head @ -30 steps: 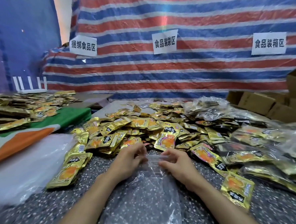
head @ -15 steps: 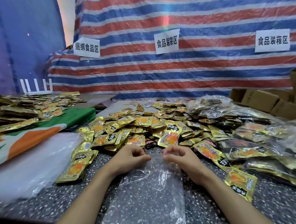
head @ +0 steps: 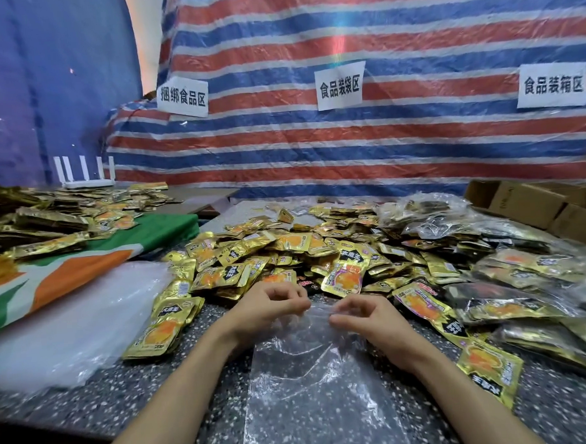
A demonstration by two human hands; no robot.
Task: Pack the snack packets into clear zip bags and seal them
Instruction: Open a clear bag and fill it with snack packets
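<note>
An empty clear zip bag (head: 315, 388) lies flat on the speckled table (head: 178, 386) in front of me, its mouth at the far end. My left hand (head: 267, 309) pinches the left side of the mouth. My right hand (head: 362, 315) pinches the right side, fingers curled. Beyond the hands spreads a heap of gold snack packets (head: 287, 256) with orange pictures. One loose packet (head: 489, 369) lies beside my right forearm, and a small stack of packets (head: 164, 327) lies to the left.
Filled clear bags (head: 514, 277) pile up on the right. A stack of empty clear bags (head: 68, 324) lies at the left, beside a green, orange and white cloth (head: 81, 265) carrying more packets. Cardboard boxes (head: 537, 203) stand at the far right. A striped tarp with paper signs hangs behind.
My hands have stayed at the bag's mouth and shifted their pinch a little; the fingers have loosened and spread slightly. The view has tilted a bit.
</note>
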